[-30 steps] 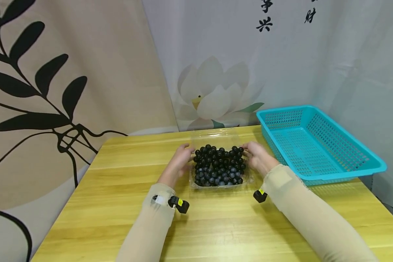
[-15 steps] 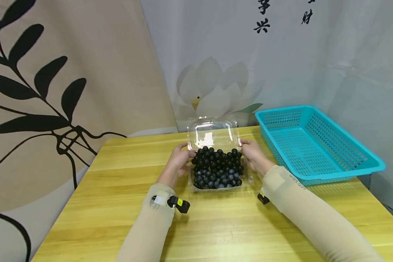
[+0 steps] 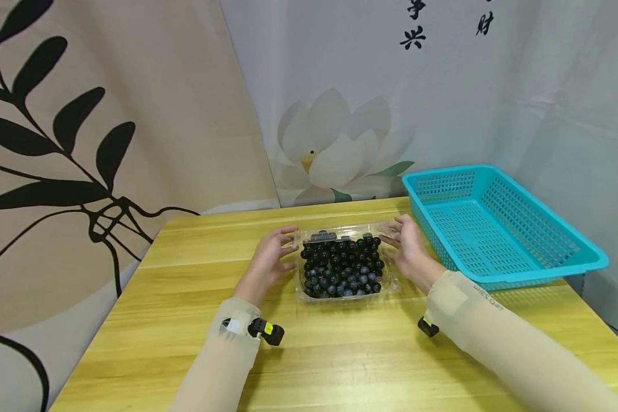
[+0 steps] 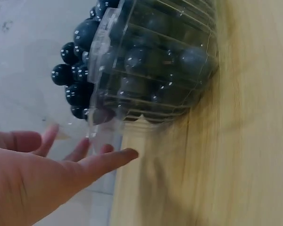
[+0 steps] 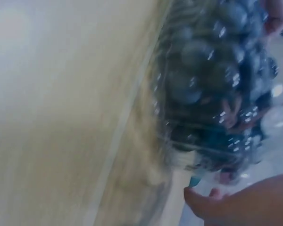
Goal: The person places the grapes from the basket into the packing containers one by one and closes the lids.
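A clear plastic clamshell box [image 3: 391,284] of dark grapes [image 3: 342,266] stands mid-table. Its lid [image 3: 340,229] shows low along the back, with the rearmost grapes visible through it. My left hand [image 3: 270,254] is at the box's back left corner, fingers spread and thumb apart. In the left wrist view, the fingers [image 4: 118,159] lie right at the box's clear edge, and grapes bulge above the rim. At the back right corner my right hand [image 3: 409,249] reaches with loosely spread fingers. The blurred right wrist view shows part of that hand [image 5: 254,200] close beside the box.
A turquoise mesh basket [image 3: 499,240] stands on the right of the wooden table [image 3: 185,320], close to my right forearm. Behind the table hangs a printed curtain [image 3: 340,68]. Dark wrist cameras [image 3: 270,332] are strapped to both sleeves.
The lid went from leaning back to upright, then down low over the back grapes. Both hands, earlier at the lid's hinge side, have shifted outward with fingers spread. The box stays in place.
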### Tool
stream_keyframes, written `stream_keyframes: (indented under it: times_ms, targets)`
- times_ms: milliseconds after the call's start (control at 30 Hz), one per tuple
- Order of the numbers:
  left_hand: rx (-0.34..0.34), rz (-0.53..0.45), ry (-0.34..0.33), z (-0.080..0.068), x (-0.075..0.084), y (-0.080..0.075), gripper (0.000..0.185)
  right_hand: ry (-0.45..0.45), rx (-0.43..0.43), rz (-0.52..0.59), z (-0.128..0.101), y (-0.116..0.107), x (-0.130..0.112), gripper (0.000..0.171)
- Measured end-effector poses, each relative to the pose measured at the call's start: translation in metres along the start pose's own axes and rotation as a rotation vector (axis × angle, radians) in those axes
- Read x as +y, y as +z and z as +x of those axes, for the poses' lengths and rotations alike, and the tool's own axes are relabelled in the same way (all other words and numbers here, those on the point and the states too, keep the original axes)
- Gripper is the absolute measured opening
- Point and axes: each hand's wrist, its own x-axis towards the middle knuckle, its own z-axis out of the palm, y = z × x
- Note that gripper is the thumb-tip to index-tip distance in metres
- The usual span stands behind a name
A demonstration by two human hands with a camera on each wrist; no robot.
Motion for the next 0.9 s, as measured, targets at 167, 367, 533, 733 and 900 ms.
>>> stream_keyframes:
  times_ms: [167,367,533,733,900]
  targets:
    - [-0.041,0.097,-0.019,-0.019,0.006,-0.005,0.047,-0.031,-0.081,-0.079,-0.021,0.001,-0.007,0.049]
    - [-0.128,0.325,0.058,-0.042,0.008,0.001,0.055,-0.044,-0.178,-0.224,-0.043,-0.001,-0.01,0.053]
    - [-0.087,0.511,0.163,-0.056,0.0,0.005,0.049,-0.025,-0.188,-0.362,-0.057,0.0,-0.006,0.055]
    - [-0.015,0.727,0.263,-0.064,-0.007,0.008,0.044,0.003,-0.161,-0.43,-0.062,-0.003,0.0,0.053]
    - [-0.023,0.802,0.267,-0.068,-0.01,0.008,0.045,0.016,-0.174,-0.486,-0.064,-0.009,0.006,0.054]
